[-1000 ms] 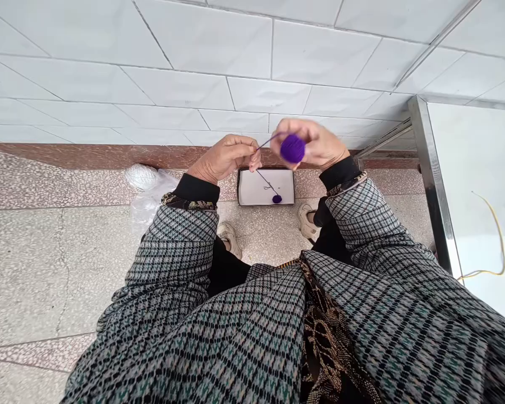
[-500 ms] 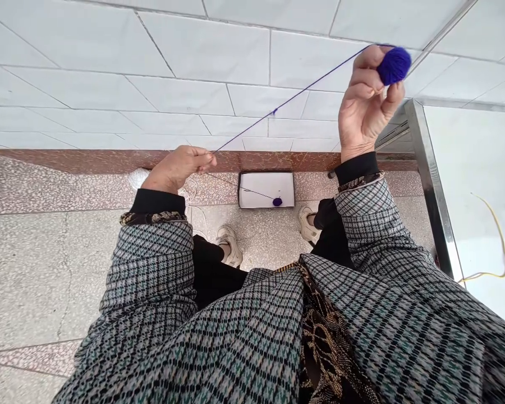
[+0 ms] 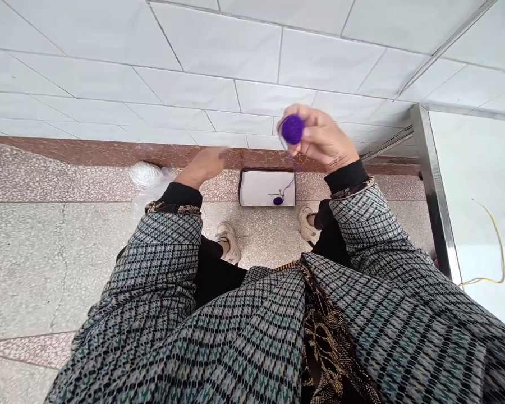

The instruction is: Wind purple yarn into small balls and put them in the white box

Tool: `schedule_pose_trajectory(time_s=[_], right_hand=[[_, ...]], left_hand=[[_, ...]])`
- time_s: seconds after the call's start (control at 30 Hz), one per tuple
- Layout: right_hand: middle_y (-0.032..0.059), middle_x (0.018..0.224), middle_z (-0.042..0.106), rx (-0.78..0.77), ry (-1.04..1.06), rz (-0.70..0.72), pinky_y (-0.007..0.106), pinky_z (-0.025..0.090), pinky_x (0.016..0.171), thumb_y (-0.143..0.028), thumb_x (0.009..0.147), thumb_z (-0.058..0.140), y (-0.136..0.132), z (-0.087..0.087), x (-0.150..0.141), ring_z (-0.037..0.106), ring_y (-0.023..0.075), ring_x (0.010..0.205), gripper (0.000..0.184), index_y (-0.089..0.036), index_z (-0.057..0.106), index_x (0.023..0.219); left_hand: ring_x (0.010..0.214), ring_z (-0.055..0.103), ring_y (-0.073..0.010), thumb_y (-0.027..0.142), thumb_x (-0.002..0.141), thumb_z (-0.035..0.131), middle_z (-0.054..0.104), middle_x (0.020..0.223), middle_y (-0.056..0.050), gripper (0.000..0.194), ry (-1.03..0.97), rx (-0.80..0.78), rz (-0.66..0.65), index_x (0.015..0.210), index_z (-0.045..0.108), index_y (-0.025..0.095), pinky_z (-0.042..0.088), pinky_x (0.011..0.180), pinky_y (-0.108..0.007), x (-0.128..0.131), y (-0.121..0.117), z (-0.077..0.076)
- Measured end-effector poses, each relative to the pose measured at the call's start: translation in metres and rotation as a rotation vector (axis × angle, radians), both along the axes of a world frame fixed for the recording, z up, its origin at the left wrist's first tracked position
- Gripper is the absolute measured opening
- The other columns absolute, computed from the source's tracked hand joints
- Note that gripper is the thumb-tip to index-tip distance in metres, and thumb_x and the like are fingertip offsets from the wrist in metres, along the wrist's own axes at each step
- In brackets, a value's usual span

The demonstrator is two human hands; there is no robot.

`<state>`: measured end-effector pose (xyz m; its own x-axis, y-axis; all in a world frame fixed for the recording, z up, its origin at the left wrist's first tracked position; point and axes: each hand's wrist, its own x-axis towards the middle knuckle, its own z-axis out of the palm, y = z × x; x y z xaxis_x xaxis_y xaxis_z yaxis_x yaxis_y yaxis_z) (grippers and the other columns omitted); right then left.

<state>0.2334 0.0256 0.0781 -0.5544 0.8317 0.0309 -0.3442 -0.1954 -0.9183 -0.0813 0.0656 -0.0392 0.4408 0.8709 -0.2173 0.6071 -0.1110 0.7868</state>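
Purple yarn ball point(image 3: 292, 129) gripped in the right hand point(image 3: 324, 137); left hand point(image 3: 205, 166) blurred, open or closed I can't tell.
Below, nearer the right hand, the 2nd ball point(image 3: 278, 200) sits by the box's point(image 3: 252, 188) near edge, right of its middle: roundish, dark purple, loose strands beside it.

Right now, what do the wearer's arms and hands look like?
Both hands, left and right, are bare, no gloves. Black cuffs, a brown-and-gold patterned edge behind each, then grey-and-black checked sleeves with green flecks.
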Motion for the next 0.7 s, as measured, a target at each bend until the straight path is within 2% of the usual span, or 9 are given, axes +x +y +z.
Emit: schedule_pose_trajectory(time_s=[0.03, 0.1, 0.17, 0.23, 0.33, 0.47, 0.53, 0.6, 0.7], right_hand=[[-0.0011, 0.087, 0.068, -0.007, -0.063, 0.063, 0.018, 0.057, 0.074, -0.033, 0.071, 0.099, -0.002, -0.002, -0.009, 0.070, 0.0134, 0.091, 0.047, -0.017, 0.066, 0.100], [-0.0005, 0.085, 0.069, -0.042, -0.116, 0.157, 0.018, 0.059, 0.075, -0.029, 0.077, 0.098, -0.004, -0.005, -0.025, 0.072, 0.0134, 0.089, 0.043, -0.016, 0.066, 0.104], [-0.0010, 0.081, 0.069, -0.104, -0.125, 0.203, 0.018, 0.060, 0.070, -0.023, 0.083, 0.095, -0.005, -0.009, -0.035, 0.071, 0.0118, 0.079, 0.038, -0.015, 0.066, 0.106], [-0.0012, 0.079, 0.069, -0.173, -0.134, 0.196, 0.018, 0.061, 0.067, -0.021, 0.087, 0.094, -0.004, -0.013, -0.038, 0.070, 0.0117, 0.072, 0.035, -0.014, 0.066, 0.108], [-0.0003, 0.079, 0.070, -0.231, -0.130, 0.051, 0.020, 0.063, 0.066, -0.027, 0.091, 0.094, 0.002, -0.018, -0.031, 0.072, 0.0143, 0.073, 0.035, -0.016, 0.065, 0.109], [0.0006, 0.091, 0.069, -0.147, -0.143, -0.341, 0.022, 0.065, 0.076, -0.037, 0.102, 0.084, 0.013, -0.019, -0.025, 0.074, 0.0150, 0.085, 0.030, -0.021, 0.059, 0.108], [0.0001, 0.095, 0.066, -0.086, -0.240, -0.459, 0.023, 0.064, 0.080, -0.034, 0.109, 0.073, 0.015, -0.020, -0.029, 0.073, 0.0136, 0.087, 0.022, -0.021, 0.056, 0.108], [-0.0015, 0.093, 0.062, -0.053, -0.402, -0.483, 0.022, 0.062, 0.080, -0.022, 0.113, 0.062, 0.013, -0.021, -0.035, 0.068, 0.0104, 0.079, 0.012, -0.021, 0.052, 0.106], [-0.0034, 0.089, 0.060, -0.013, -0.620, -0.414, 0.019, 0.055, 0.069, 0.002, 0.098, 0.066, 0.008, -0.023, -0.040, 0.055, 0.0077, 0.068, 0.024, -0.019, 0.054, 0.098]], left_hand=[[0.125, 0.073, -0.0300, 0.026, 0.098, 0.066, 0.081, 0.121, -0.013, 0.034, -0.054, 0.026, 0.047, 0.129, 0.076, 0.016, 0.054, 0.116, -0.043, 0.012, -0.006, 0.007], [0.137, 0.069, -0.0295, 0.037, 0.105, 0.064, 0.078, 0.134, -0.012, 0.041, -0.408, 0.066, 0.157, 0.140, 0.074, 0.019, 0.052, 0.122, -0.045, 0.039, -0.021, 0.023], [0.127, 0.074, -0.0299, 0.051, 0.111, 0.056, 0.079, 0.124, -0.012, 0.044, -0.663, -0.019, 0.138, 0.138, 0.074, 0.020, 0.059, 0.112, -0.047, 0.067, -0.035, 0.038], [0.095, 0.079, -0.0256, 0.062, 0.112, 0.052, 0.077, 0.097, -0.010, 0.051, -0.744, -0.130, 0.129, 0.122, 0.075, 0.017, 0.066, 0.088, -0.040, 0.088, -0.045, 0.048], [0.053, 0.057, -0.0118, 0.062, 0.112, 0.056, 0.058, 0.068, 0.000, 0.048, -0.747, -0.208, 0.155, 0.100, 0.069, 0.018, 0.053, 0.057, -0.024, 0.098, -0.049, 0.051], [0.044, 0.030, -0.0056, 0.038, 0.112, 0.061, 0.039, 0.060, 0.007, 0.027, -0.724, -0.131, 0.181, 0.092, 0.066, 0.019, 0.030, 0.046, -0.018, 0.087, -0.048, 0.048], [0.047, 0.033, -0.0064, 0.028, 0.107, 0.064, 0.041, 0.060, 0.006, 0.022, -0.655, -0.099, 0.102, 0.087, 0.067, 0.018, 0.031, 0.048, -0.019, 0.082, -0.050, 0.050], [0.051, 0.041, -0.0080, 0.022, 0.101, 0.066, 0.048, 0.060, 0.004, 0.019, -0.574, -0.093, -0.038, 0.083, 0.071, 0.016, 0.037, 0.053, -0.021, 0.078, -0.053, 0.055], [0.055, 0.049, -0.0099, 0.020, 0.095, 0.066, 0.057, 0.063, 0.000, 0.020, -0.526, -0.112, -0.178, 0.078, 0.074, 0.015, 0.044, 0.060, -0.024, 0.071, -0.054, 0.063]])
